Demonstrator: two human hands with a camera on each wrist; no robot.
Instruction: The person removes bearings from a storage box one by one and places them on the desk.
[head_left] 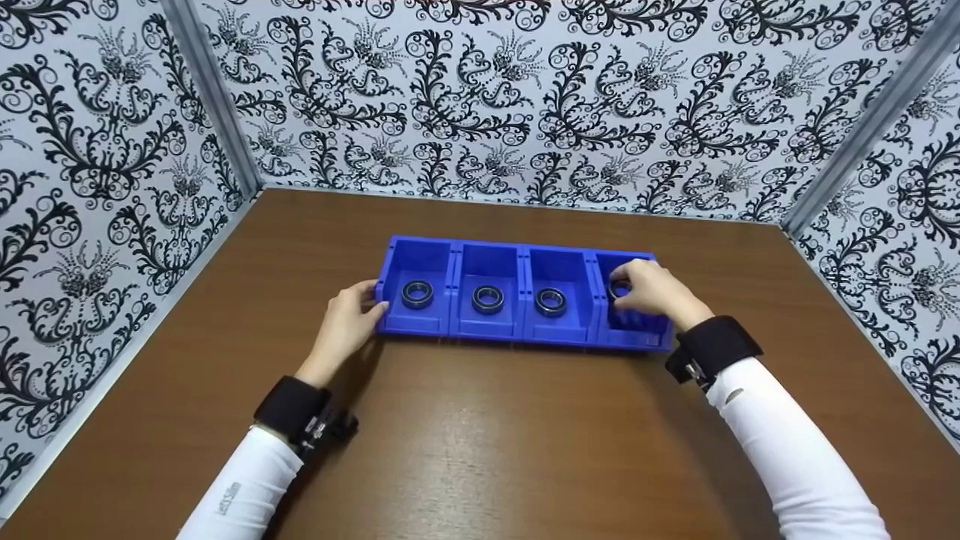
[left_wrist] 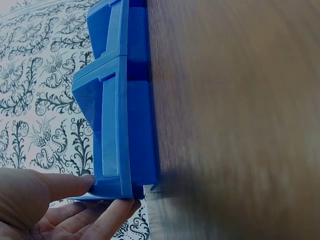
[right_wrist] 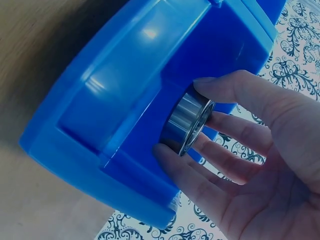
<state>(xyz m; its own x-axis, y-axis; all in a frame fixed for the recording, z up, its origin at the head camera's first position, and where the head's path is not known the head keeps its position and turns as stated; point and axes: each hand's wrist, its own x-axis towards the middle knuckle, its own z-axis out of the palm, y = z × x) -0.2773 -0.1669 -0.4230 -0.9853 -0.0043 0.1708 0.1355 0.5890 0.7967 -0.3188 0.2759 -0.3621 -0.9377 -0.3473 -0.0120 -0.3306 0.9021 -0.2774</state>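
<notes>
A row of joined blue bins (head_left: 484, 332) stands on the wooden table, with a ring-shaped ball bearing (head_left: 417, 295) lying in the leftmost bin. Two more bearings lie in the middle bins, a left one (head_left: 487, 300) and a right one (head_left: 550, 302). My right hand (head_left: 651, 289) reaches into the rightmost bin and pinches a bearing (right_wrist: 186, 120) between thumb and finger, its metal rim showing in the right wrist view. At the row's left end my left hand (head_left: 349, 319) grips the side wall, thumb inside and fingers outside; the left wrist view shows this wall (left_wrist: 112, 190) between them.
The brown table (head_left: 465, 435) extends around the bins on all sides. Black-and-white patterned panels (head_left: 495, 97) rise behind and at both sides, joined by grey corner posts (head_left: 214, 97). Black straps with cameras (head_left: 716, 349) sit on both wrists.
</notes>
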